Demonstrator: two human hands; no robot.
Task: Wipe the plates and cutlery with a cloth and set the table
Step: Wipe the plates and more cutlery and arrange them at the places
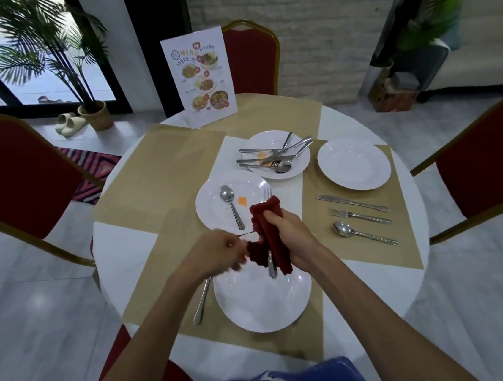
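Currently, the right hand (292, 232) is clutching the red cloth (269, 238) around a cutlery piece (271, 267), its long axis pointing toward the near plate (265, 306) below; the left hand (219, 252), alongside, is pinching a thin metal end (245, 233).

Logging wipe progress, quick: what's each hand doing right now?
Left hand: blurred; seems to pinch a thin utensil.
Right hand: grip closed on the cloth.
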